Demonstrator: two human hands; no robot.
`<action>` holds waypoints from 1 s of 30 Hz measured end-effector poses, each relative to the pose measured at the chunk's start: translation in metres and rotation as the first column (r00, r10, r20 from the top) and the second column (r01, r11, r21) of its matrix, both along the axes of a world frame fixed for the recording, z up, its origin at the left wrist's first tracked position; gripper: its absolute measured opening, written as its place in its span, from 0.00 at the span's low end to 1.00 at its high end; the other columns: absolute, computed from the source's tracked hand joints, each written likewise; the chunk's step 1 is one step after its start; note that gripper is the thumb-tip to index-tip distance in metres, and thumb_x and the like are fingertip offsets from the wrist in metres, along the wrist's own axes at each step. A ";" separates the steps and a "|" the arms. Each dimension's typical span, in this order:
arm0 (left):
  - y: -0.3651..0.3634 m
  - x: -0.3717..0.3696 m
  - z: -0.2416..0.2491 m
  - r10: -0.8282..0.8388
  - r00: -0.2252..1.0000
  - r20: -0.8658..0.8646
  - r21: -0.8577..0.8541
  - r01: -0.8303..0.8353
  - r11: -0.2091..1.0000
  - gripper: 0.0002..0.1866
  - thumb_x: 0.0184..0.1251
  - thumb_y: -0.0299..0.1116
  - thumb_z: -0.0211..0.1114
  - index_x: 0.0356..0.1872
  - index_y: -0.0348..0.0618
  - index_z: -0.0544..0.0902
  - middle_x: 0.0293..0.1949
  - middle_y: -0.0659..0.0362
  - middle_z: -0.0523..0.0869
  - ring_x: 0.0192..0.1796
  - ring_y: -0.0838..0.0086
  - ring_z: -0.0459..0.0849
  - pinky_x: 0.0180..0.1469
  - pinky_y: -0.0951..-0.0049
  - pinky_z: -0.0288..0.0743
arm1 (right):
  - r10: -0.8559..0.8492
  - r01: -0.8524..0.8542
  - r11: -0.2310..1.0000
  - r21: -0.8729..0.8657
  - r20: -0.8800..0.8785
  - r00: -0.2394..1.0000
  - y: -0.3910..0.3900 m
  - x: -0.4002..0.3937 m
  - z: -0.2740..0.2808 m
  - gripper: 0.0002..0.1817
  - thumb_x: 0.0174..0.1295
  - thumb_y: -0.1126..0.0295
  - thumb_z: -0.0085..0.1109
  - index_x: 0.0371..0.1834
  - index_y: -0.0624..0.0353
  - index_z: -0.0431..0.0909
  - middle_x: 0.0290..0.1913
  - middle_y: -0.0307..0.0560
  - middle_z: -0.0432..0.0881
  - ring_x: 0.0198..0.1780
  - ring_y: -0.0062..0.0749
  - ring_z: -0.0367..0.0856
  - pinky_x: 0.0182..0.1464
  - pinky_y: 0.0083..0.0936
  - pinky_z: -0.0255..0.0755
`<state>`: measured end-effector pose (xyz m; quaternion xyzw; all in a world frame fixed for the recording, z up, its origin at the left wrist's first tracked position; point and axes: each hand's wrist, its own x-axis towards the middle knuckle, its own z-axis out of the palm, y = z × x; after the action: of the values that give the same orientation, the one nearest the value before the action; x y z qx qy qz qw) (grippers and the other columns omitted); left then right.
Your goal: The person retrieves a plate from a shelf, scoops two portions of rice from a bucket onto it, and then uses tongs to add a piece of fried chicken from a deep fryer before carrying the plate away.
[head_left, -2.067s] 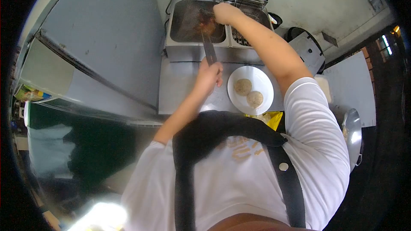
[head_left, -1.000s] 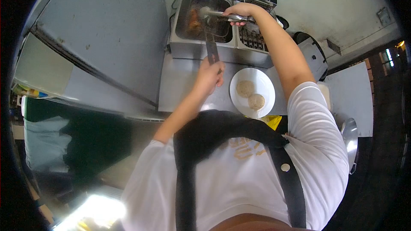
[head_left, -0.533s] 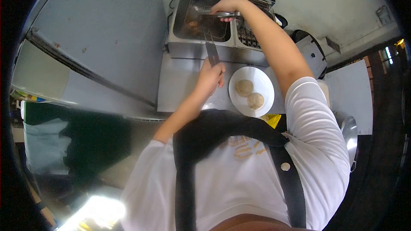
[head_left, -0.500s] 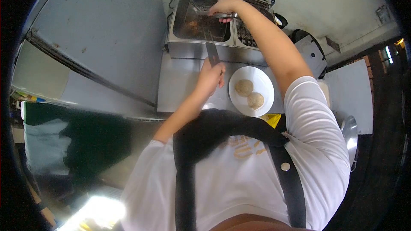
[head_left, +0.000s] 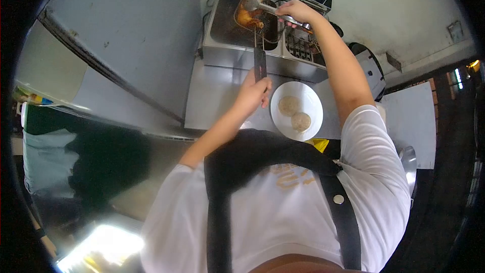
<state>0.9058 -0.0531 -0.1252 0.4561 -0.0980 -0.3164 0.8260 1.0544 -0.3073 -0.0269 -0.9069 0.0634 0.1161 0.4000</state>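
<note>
Fingers wrapped round the dark handle of a wire fryer basket (head_left: 260, 60), my left hand (head_left: 252, 90) is in front of the left fryer. Browned, orange fried food (head_left: 248, 17) lies in the basket, which is raised at the left fryer tank (head_left: 222, 33). My right hand (head_left: 295, 12) grips metal tongs (head_left: 270, 8), their rounded end over the food. On the steel counter (head_left: 209, 91), near my left hand, a white plate (head_left: 316, 126) holds two round, pale flat pieces (head_left: 289, 105).
A second fryer (head_left: 303, 50) adjoins on the right, with control boxes behind both. A large grey cabinet-like panel (head_left: 136, 35) bounds the left side. Below the plate is something yellow (head_left: 321, 144). A metal bowl or lid (head_left: 409, 164) stands far right.
The basket has come up with the browned food now plainly visible in it. My right hand has moved right, and the tongs now reach left over the basket.
</note>
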 end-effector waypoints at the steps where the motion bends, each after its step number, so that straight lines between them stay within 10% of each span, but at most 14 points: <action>1: 0.001 -0.001 0.004 0.017 0.999 -0.035 -0.003 -0.017 1.000 0.09 0.61 0.27 0.55 0.41 0.45 0.67 0.26 0.64 0.73 0.17 0.83 0.63 0.13 0.78 0.58 | -0.007 0.007 1.000 0.007 0.005 1.000 -0.006 -0.001 -0.002 0.13 0.61 0.60 0.58 0.37 0.59 0.80 0.24 0.36 0.79 0.17 0.17 0.73 0.18 0.17 0.68; 8: 0.015 0.018 0.004 -0.043 0.990 -0.136 -0.073 0.033 0.997 0.15 0.60 0.29 0.56 0.48 0.49 0.68 0.27 0.67 0.73 0.21 0.85 0.64 0.15 0.80 0.53 | -0.056 0.076 0.996 -0.053 0.313 0.948 -0.007 -0.032 0.003 0.15 0.57 0.61 0.60 0.39 0.63 0.82 0.24 0.38 0.80 0.18 0.21 0.76 0.20 0.20 0.69; 10: 0.015 0.018 0.009 -0.039 0.991 -0.130 -0.050 0.033 0.998 0.16 0.60 0.30 0.57 0.50 0.48 0.68 0.28 0.68 0.73 0.21 0.85 0.64 0.16 0.82 0.52 | -0.094 0.158 0.979 -0.131 0.397 0.913 0.000 -0.043 0.005 0.25 0.56 0.59 0.61 0.55 0.61 0.78 0.26 0.44 0.82 0.19 0.22 0.76 0.23 0.23 0.71; 15: 0.019 0.017 0.011 0.020 0.981 -0.191 -0.111 -0.042 0.993 0.15 0.59 0.28 0.58 0.47 0.42 0.68 0.25 0.63 0.73 0.17 0.83 0.64 0.13 0.80 0.54 | 0.048 0.179 0.926 -0.333 0.572 0.819 0.004 -0.049 -0.005 0.26 0.56 0.57 0.61 0.54 0.63 0.78 0.32 0.57 0.84 0.28 0.41 0.82 0.36 0.32 0.74; 30: 0.000 0.085 0.006 -0.077 0.983 -0.165 -0.319 0.021 0.947 0.10 0.62 0.28 0.57 0.44 0.41 0.71 0.28 0.62 0.76 0.17 0.84 0.61 0.14 0.83 0.50 | -0.144 0.309 0.936 -0.168 0.617 0.774 -0.025 -0.045 -0.007 0.28 0.55 0.52 0.62 0.52 0.64 0.79 0.43 0.61 0.83 0.45 0.49 0.83 0.51 0.35 0.73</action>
<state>0.9903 -0.0528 -0.1192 0.2857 -0.0856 -0.3559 0.8857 1.0091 -0.3319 -0.0343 -0.9269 0.0590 -0.2332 0.2882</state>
